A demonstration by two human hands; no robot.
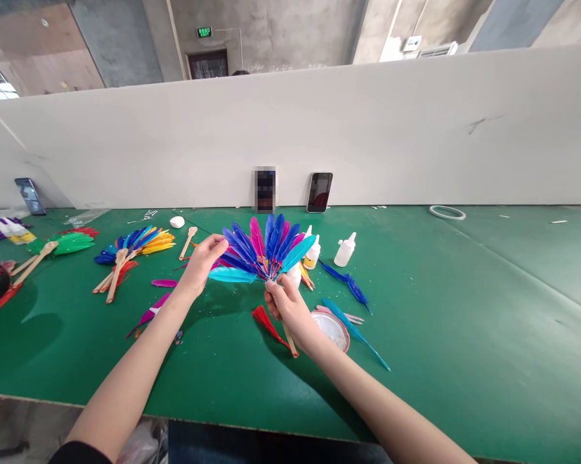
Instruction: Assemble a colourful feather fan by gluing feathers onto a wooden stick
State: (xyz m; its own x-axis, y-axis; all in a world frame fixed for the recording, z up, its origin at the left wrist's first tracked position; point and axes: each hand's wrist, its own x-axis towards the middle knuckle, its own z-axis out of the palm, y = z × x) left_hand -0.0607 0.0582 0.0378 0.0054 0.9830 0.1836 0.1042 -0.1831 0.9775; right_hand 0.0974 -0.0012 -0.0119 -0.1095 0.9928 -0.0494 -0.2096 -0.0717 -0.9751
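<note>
A feather fan (274, 245) with blue, magenta and turquoise feathers is spread upright above the green table. My right hand (290, 308) grips it where the feathers meet the wooden handle (291, 341), which sticks out below the fingers. A red tassel (267, 322) hangs from the handle's lower end. At the fan's left edge, my left hand (202, 263) has thumb and fingers pinched on a blue feather's tip; the exact contact is partly hidden. Beside my right wrist lies a round white dish (333, 330) with a red rim, and a loose turquoise feather (355, 328) lies next to it.
White glue bottles (345, 250) stand behind the fan. Finished-looking feather fans (136, 248) lie left, with loose magenta feathers (155, 309) and a wooden handle (188, 243). Blue feathers (351, 287) lie right. Phones (320, 193) lean on the white partition (391, 129).
</note>
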